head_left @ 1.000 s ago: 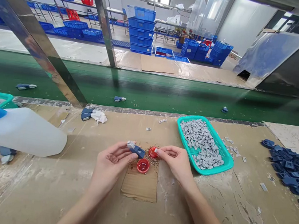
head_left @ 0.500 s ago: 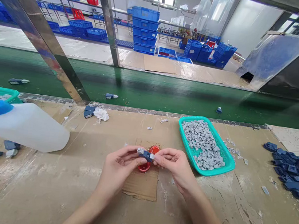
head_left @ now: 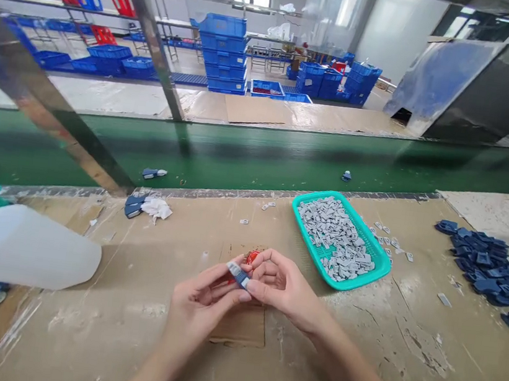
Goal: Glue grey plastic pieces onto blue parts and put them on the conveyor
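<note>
Both hands meet at the lower middle over a small dark blue and grey plastic part. My left hand pinches it between thumb and fingers from the left. From the right, my right hand presses thumb and fingertips against its near end. The part is tilted, with a pale grey end up and to the left. Behind the fingers lies a red round dish, mostly hidden, and a strip of cardboard shows below the hands.
A green basket of small grey pieces stands right of my hands, a pile of dark blue parts farther right. At left lies a white bottle. Crumpled tissue sits near the green belt, which carries several parts.
The part has turned in my fingers and now slants more steeply. My right hand has closed in on it. The view has tilted, and the parts on the belt have moved left.
</note>
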`<state>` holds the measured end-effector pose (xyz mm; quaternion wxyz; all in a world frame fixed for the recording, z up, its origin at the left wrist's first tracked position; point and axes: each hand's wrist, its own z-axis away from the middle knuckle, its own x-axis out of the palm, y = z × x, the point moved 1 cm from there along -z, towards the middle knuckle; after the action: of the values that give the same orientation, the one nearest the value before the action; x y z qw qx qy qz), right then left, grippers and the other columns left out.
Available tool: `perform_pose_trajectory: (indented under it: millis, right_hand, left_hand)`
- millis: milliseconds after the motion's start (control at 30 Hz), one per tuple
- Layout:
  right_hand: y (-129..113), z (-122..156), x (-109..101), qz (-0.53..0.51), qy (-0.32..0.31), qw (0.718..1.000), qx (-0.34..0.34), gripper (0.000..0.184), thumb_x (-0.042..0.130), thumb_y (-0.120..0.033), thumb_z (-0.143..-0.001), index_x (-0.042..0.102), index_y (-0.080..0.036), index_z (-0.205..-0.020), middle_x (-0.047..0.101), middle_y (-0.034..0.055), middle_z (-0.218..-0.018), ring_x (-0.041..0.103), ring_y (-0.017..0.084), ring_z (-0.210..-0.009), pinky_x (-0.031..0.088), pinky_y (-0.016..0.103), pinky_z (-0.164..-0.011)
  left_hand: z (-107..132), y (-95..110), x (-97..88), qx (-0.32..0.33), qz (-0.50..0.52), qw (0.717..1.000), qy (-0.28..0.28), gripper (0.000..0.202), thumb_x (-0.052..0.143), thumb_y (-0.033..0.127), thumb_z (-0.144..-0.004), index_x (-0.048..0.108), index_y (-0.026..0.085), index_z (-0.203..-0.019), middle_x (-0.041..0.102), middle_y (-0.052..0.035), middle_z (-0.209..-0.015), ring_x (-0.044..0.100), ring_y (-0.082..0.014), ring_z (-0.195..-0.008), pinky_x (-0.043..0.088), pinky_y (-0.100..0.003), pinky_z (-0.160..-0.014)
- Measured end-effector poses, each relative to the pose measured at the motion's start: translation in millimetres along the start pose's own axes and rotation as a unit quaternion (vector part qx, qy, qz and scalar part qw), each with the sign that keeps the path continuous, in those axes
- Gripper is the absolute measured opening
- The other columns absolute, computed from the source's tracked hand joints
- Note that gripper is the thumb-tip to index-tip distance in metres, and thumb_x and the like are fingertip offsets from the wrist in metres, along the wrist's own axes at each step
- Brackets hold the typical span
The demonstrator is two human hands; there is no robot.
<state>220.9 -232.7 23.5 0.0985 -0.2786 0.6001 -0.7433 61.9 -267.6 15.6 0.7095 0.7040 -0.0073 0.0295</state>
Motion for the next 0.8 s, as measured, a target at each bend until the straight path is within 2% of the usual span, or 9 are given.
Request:
perform_pose_trajectory:
  millis: [100,167,267,333,400,500,600,700,800]
  right_hand:
    - [-11,1,-14,0.093,0.038,0.994,-0.031,0.019,0.065,-0.033,-0.081,0.057,-0.020,-0.093,0.064,0.0006,-0.080,0.061,0.015,-0.073,0.046,0.027,-0.070]
    - [-19,4,-38,0.218,0.137,0.964,-0.070,0.014,0.056,-0.032,-0.087,0.061,-0.021,-0.094,0.066,0.0034,-0.090,0.061,0.018,-0.081,0.046,0.029,-0.071]
    - [-24,11,-81,0.446,0.317,0.835,-0.061,0.020,0.050,-0.022,-0.089,0.063,-0.023,-0.104,0.064,0.0066,-0.101,0.057,0.023,-0.094,0.044,0.034,-0.077]
    - [-21,12,-102,0.553,0.340,0.760,0.014,0.026,0.057,-0.020,-0.084,0.064,-0.021,-0.109,0.063,0.0101,-0.101,0.052,0.029,-0.101,0.041,0.038,-0.080]
    - [-16,9,-112,0.601,0.330,0.724,0.075,0.032,0.062,-0.021,-0.081,0.063,-0.022,-0.113,0.063,0.0116,-0.099,0.050,0.032,-0.102,0.040,0.038,-0.078]
    - [-12,2,-113,0.613,0.330,0.708,0.118,0.030,0.058,-0.023,-0.085,0.061,-0.023,-0.115,0.063,0.0112,-0.098,0.050,0.031,-0.100,0.040,0.034,-0.070]
    - [-13,-3,-109,0.614,0.336,0.699,0.144,0.019,0.055,-0.022,-0.087,0.064,-0.020,-0.103,0.063,0.0116,-0.093,0.051,0.031,-0.098,0.039,0.032,-0.066]
    - [-14,-5,-107,0.617,0.339,0.696,0.138,0.013,0.054,-0.022,-0.087,0.064,-0.019,-0.094,0.063,0.0116,-0.090,0.051,0.030,-0.097,0.038,0.031,-0.065]
    - [-13,-4,-107,0.625,0.345,0.689,0.127,0.014,0.051,-0.021,-0.089,0.064,-0.018,-0.091,0.063,0.0124,-0.090,0.052,0.029,-0.096,0.038,0.031,-0.066]
  left_hand:
    - [-5,-1,-1.7,0.017,-0.051,0.999,-0.008,0.039,0.070,0.023,-0.074,0.065,0.025,-0.112,0.068,-0.0032,-0.111,0.065,-0.0234,-0.101,0.051,-0.035,-0.093]
    - [-11,-1,-7.0,0.049,-0.103,0.993,0.000,0.038,0.066,0.026,-0.078,0.063,0.025,-0.116,0.066,-0.0034,-0.116,0.059,-0.0223,-0.111,0.045,-0.035,-0.100]
    - [-29,4,-21.9,0.088,-0.178,0.980,0.027,0.040,0.059,0.031,-0.083,0.057,0.025,-0.122,0.065,-0.0048,-0.115,0.056,-0.0205,-0.116,0.038,-0.036,-0.104]
    - [-49,10,-33.6,0.102,-0.230,0.967,0.032,0.042,0.055,0.033,-0.084,0.054,0.023,-0.125,0.065,-0.0066,-0.114,0.057,-0.0204,-0.114,0.037,-0.039,-0.105]
    - [-78,16,-44.2,0.132,-0.291,0.947,0.019,0.043,0.051,0.031,-0.085,0.052,0.021,-0.128,0.063,-0.0085,-0.117,0.056,-0.0211,-0.114,0.036,-0.041,-0.105]
    - [-133,19,-55.7,0.181,-0.413,0.893,0.001,0.046,0.045,0.024,-0.085,0.049,0.022,-0.131,0.062,-0.0084,-0.120,0.056,-0.0215,-0.114,0.038,-0.041,-0.103]
    - [-189,11,-59.3,0.186,-0.520,0.834,-0.002,0.051,0.043,0.018,-0.082,0.046,0.020,-0.133,0.063,-0.0095,-0.119,0.058,-0.0229,-0.109,0.042,-0.039,-0.097]
    - [-226,-1,-56.1,0.187,-0.549,0.815,0.016,0.056,0.044,0.015,-0.079,0.042,0.015,-0.136,0.064,-0.0150,-0.114,0.061,-0.0286,-0.103,0.047,-0.043,-0.088]
    - [-244,-13,-51.5,0.202,-0.552,0.808,0.029,0.058,0.043,0.011,-0.078,0.041,0.014,-0.136,0.066,-0.0162,-0.108,0.063,-0.0301,-0.095,0.049,-0.045,-0.082]
